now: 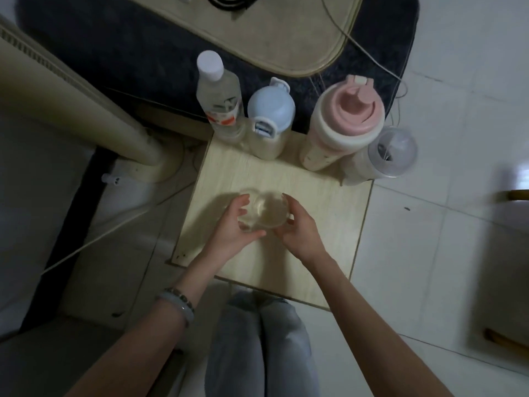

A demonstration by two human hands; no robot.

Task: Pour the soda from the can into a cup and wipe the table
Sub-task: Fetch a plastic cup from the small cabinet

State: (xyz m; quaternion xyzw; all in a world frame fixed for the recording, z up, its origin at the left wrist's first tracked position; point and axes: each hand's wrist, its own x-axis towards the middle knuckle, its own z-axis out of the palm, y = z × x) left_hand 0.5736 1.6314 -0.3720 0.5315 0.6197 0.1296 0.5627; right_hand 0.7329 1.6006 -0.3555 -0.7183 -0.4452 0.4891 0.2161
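Note:
A clear cup (264, 210) with a little pale liquid in its bottom is in the middle of the small light wooden table (329, 213). My left hand (234, 227) curls around its left side, thumb under the near edge. From the right, my right hand (294, 227) grips the cup with fingers on the rim. A second clear rim (248, 193) shows just behind the left fingers; I cannot tell if it is another cup. No soda can and no cloth are in view.
Along the table's far edge stand a clear plastic bottle with a white cap (219, 93), a blue-lidded bottle (270, 118), a large pink-lidded jug (343, 121) and a clear domed container (389, 156). White tiled floor lies to the right, a beige post (86, 110) to the left.

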